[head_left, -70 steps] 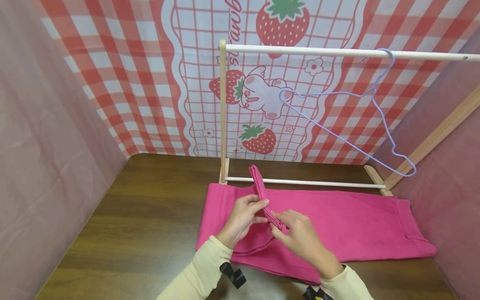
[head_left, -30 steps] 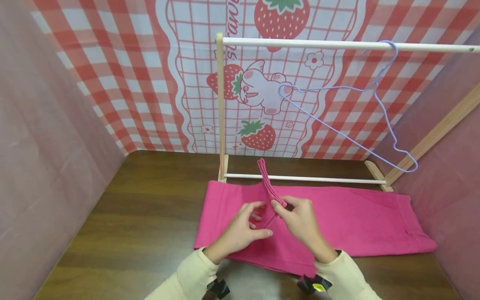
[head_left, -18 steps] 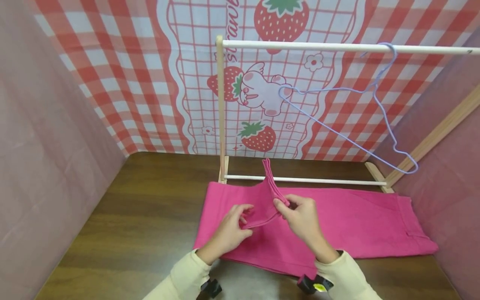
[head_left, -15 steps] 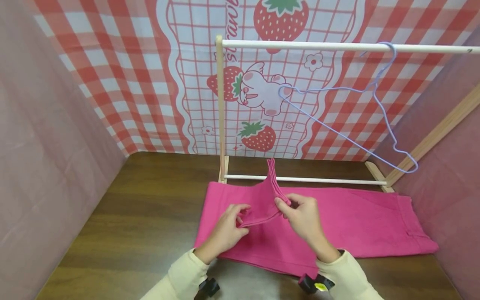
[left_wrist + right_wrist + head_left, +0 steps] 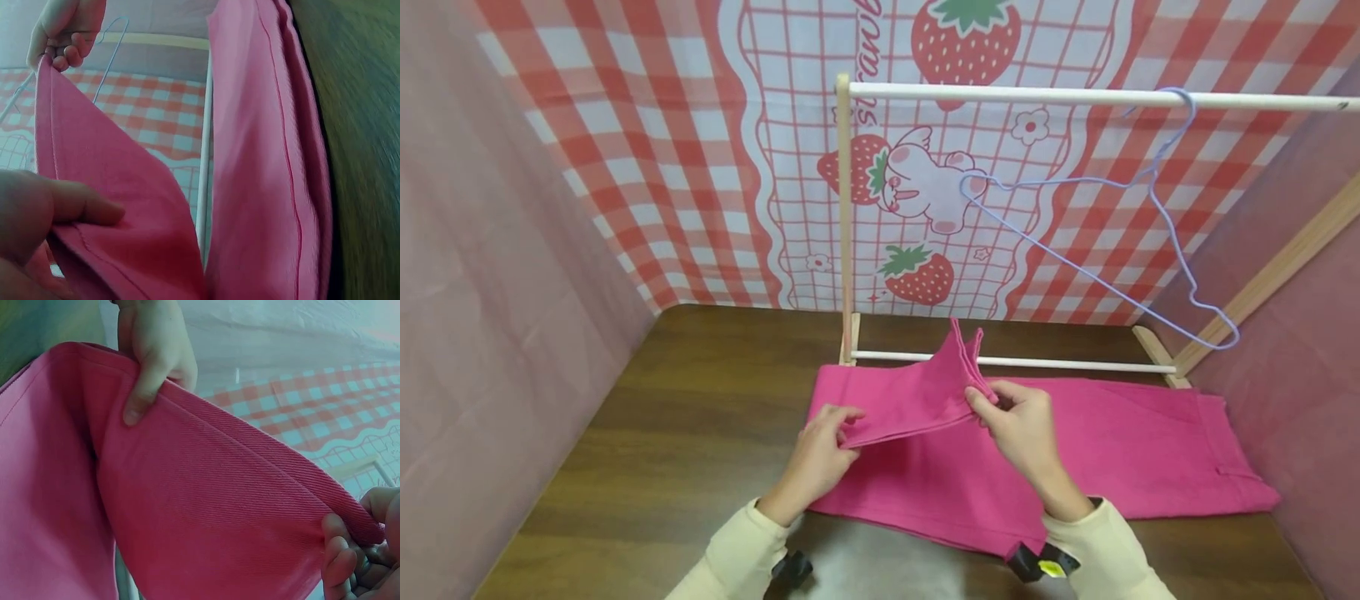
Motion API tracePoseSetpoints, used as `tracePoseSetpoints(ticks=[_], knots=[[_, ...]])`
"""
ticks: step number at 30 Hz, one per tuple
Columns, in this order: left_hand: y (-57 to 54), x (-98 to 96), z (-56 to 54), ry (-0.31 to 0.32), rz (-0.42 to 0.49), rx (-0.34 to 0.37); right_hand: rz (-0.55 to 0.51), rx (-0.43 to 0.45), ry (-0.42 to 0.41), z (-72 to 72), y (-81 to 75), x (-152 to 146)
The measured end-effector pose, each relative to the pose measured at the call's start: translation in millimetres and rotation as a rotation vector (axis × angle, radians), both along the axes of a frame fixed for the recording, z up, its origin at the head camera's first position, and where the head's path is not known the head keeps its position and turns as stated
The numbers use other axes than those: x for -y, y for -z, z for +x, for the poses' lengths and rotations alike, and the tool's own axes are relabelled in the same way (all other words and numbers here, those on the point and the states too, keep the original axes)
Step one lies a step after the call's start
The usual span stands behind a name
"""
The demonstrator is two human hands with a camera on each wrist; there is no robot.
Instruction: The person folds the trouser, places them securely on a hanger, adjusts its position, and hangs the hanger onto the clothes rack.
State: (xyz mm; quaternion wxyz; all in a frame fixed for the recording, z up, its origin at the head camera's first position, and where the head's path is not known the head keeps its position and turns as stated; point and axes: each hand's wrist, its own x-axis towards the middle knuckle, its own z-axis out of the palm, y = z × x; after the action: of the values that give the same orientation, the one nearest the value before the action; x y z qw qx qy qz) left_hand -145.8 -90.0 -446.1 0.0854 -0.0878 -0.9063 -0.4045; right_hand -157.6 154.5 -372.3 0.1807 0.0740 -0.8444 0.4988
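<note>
Pink trousers (image 5: 1120, 450) lie folded on the table, their waistband (image 5: 1225, 450) toward the right. A leg end is raised off the pile, its hem (image 5: 964, 354) standing up and its layers slightly parted. My right hand (image 5: 1024, 425) pinches this hem at the near corner between thumb and fingers. Farther left, my left hand (image 5: 820, 454) grips the near edge of the same leg. In the left wrist view its thumb (image 5: 87, 203) lies on top of the cloth, and the fingers under it are hidden. Between both hands the edge (image 5: 250, 444) is stretched fairly straight.
Behind the trousers stands a wooden rack with a white top rail (image 5: 1015, 95) and a low white bar (image 5: 1075, 365). A lilac hanger (image 5: 1097, 271) hangs from the rail at the right. Brown tabletop (image 5: 647, 467) spreads to the left.
My left hand has let go of the bunched hem, taken the near edge and slid left along it. My right hand has shifted slightly right with the hem, whose layers have spread apart.
</note>
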Motion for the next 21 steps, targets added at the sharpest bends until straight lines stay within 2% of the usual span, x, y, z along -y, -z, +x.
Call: tracePoseSetpoints(ticks=[4,12,21], knots=[[-0.2,5.4,1.4,-0.057,-0.061,-0.054,0.019,0.005,0.012,-1.9,-0.7,-3],[3.8,17.0,8.2,-0.115,-0.130,-0.135,-0.011,0.038,0.059,-4.8,-0.9,-11],[5.0,24.0,14.1,-0.135,-0.171,-0.173,-0.033,0.069,0.119,-9.8,-9.6,-26]])
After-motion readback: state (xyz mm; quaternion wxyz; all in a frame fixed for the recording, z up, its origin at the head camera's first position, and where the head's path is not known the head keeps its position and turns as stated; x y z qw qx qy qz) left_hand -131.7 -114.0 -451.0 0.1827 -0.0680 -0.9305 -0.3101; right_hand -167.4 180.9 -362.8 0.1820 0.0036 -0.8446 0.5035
